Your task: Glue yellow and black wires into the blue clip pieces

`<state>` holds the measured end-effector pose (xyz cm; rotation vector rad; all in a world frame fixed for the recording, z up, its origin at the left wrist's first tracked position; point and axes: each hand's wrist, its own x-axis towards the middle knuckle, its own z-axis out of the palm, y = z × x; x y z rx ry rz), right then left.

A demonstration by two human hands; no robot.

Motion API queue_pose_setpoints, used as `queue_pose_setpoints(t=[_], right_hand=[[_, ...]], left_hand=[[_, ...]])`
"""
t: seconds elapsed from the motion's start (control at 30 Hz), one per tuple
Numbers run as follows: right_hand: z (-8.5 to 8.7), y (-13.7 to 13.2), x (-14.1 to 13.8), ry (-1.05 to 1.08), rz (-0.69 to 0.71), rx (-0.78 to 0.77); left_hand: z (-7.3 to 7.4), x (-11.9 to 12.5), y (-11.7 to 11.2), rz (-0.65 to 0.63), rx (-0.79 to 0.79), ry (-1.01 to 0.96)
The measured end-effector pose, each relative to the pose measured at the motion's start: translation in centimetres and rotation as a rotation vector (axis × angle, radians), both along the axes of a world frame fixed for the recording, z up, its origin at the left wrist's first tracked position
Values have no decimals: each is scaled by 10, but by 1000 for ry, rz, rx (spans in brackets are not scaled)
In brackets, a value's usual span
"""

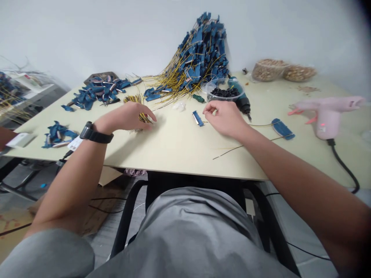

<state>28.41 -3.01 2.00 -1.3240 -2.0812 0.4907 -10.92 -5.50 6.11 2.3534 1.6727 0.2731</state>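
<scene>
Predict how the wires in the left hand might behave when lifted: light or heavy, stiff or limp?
The wires are probably light, since the strands look thin. They may be springy rather than limp, as their ends splay beyond the left hand. That spread suggests they could tangle.

On table [179, 154]: wired-piece heap [206, 50] at back, against wall [116, 34]. Tub [208, 94] of parts [224, 92] before it; power driver [244, 103] to tub's right. Wired piece [198, 118] front-left of tub. Glue gun [329, 112] far right, bags [269, 70] behind. Left: loose-piece pile [97, 90].
</scene>
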Motion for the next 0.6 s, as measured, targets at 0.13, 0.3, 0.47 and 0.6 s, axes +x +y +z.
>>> queue_pose_setpoints(t=[0.13,0.3,0.47,0.6], right_hand=[[2,-1,-1,-5,-9,1],[3,-2,-3,2,-22,-12],[3,-2,-3,-9,-34,-9],[0,2,0,-13,-16,18]], left_hand=[[-11,7,1,-69,91,27],[2,12,-7,116,254,-238],[34,0,5,463,505,-620],[64,-17,40,563,705,-782]])
